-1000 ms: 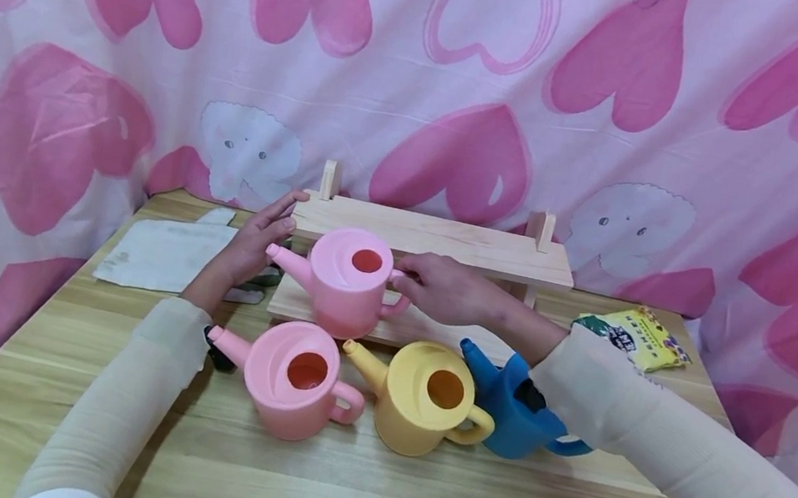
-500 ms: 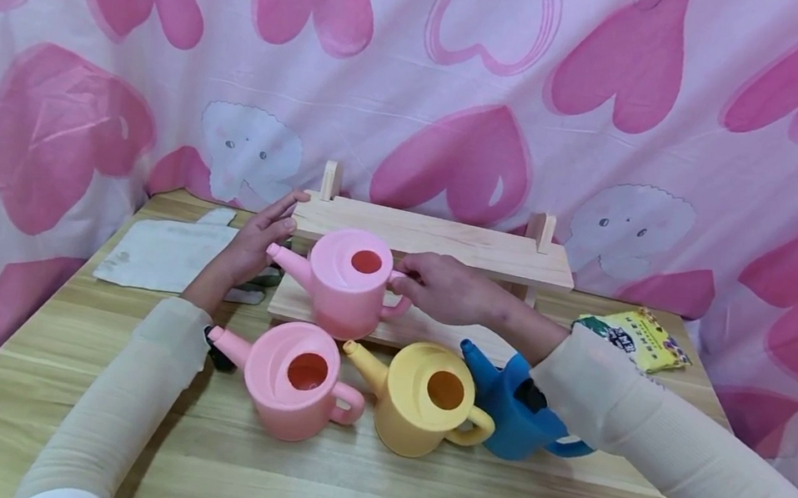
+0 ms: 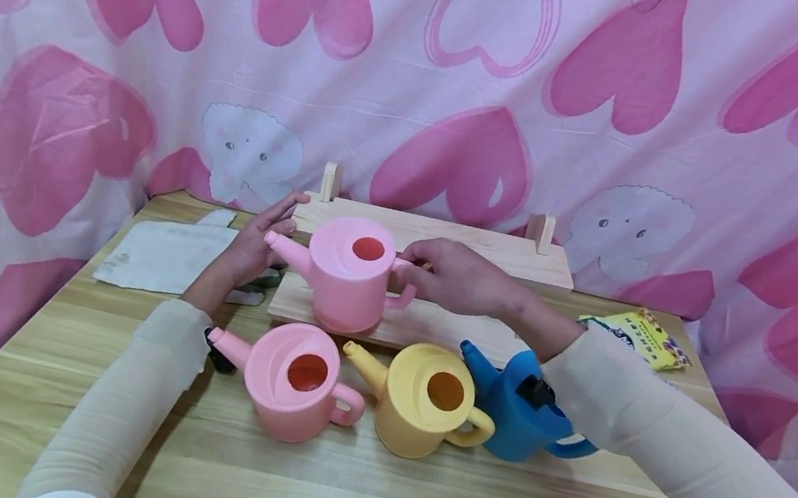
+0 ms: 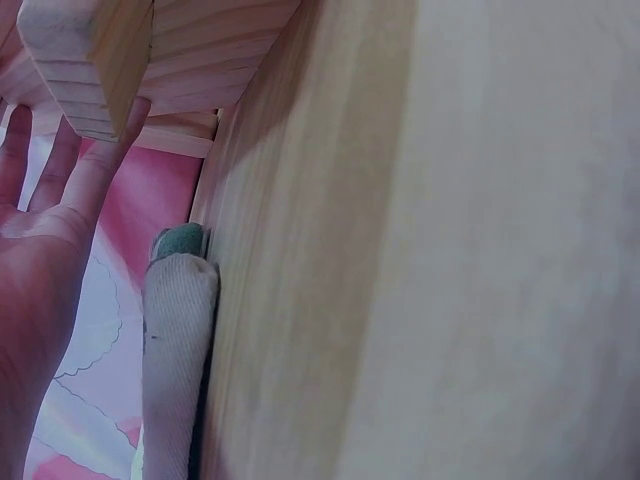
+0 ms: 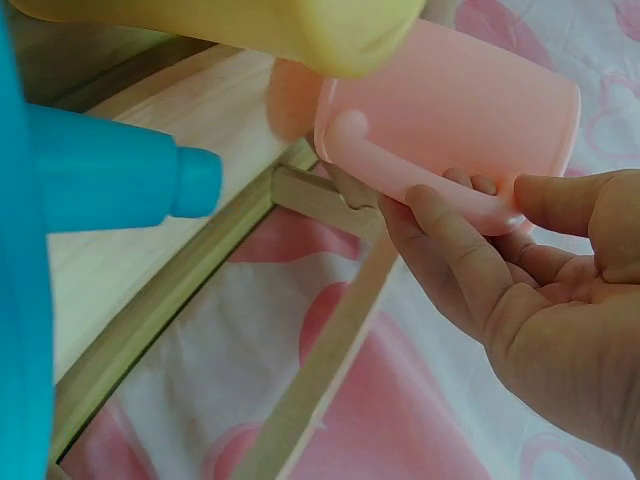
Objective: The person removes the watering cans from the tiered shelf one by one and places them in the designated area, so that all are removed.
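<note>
My right hand (image 3: pixel 459 278) pinches the handle of a pink watering can (image 3: pixel 348 289), thumb on one side and fingers on the other in the right wrist view. This can is upright at the lower board of a wooden two-tier shelf (image 3: pixel 438 237), spout to the left; whether its base touches the board I cannot tell. My left hand (image 3: pixel 256 243) is at the shelf's left end, its extended fingers (image 4: pixel 95 175) against the wood. In front stand a second pink watering can (image 3: pixel 287 411), a yellow watering can (image 3: pixel 414 423) and a blue watering can (image 3: pixel 520 425), partly behind my right sleeve.
A whitish cloth-like piece (image 3: pixel 159 255) lies left of the shelf, with something greenish beside it. On the right is a yellow printed packet (image 3: pixel 648 336), partly hidden by my sleeve. A heart-patterned curtain (image 3: pixel 457 156) hangs right behind the wooden table (image 3: pixel 336 497).
My right hand and the pink watering can it holds have shifted slightly up and back in the head view. The left hand and the three front cans stay put.
</note>
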`<state>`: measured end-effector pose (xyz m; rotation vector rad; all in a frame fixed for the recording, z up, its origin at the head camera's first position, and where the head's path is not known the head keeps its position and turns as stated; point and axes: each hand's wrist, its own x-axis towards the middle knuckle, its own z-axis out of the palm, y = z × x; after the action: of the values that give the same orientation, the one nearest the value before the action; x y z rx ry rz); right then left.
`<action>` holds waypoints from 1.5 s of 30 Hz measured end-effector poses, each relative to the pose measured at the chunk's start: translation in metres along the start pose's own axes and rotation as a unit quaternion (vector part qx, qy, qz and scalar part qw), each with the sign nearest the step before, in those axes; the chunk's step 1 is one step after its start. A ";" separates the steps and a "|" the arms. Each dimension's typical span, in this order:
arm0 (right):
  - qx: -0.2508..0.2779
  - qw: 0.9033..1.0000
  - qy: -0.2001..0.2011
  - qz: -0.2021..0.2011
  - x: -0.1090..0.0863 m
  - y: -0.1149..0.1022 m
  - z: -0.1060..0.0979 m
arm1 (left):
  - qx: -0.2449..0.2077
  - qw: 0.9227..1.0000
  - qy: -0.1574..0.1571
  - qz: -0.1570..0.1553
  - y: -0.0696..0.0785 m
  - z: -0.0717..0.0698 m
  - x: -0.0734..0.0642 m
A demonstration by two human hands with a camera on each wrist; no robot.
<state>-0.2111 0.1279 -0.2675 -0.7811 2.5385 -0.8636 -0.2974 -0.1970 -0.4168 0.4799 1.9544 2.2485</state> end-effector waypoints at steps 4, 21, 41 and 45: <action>0.023 1.000 0.005 0.003 -0.005 -0.001 -0.007 | -0.013 1.000 -0.012 0.008 0.001 0.000 -0.001; 0.018 0.996 0.088 0.005 -0.072 0.008 -0.056 | 0.007 0.999 -0.026 0.024 0.000 0.002 -0.003; 0.045 0.984 0.162 0.058 -0.162 0.071 -0.080 | -0.004 0.999 -0.031 0.030 -0.001 0.002 -0.001; 0.043 0.981 0.172 0.081 -0.179 0.083 -0.084 | 0.002 0.999 -0.027 0.029 -0.001 0.001 -0.002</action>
<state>-0.1424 0.3281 -0.2320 -0.4186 2.7886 -1.1258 -0.2954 -0.1959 -0.4180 0.6007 1.9441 2.2410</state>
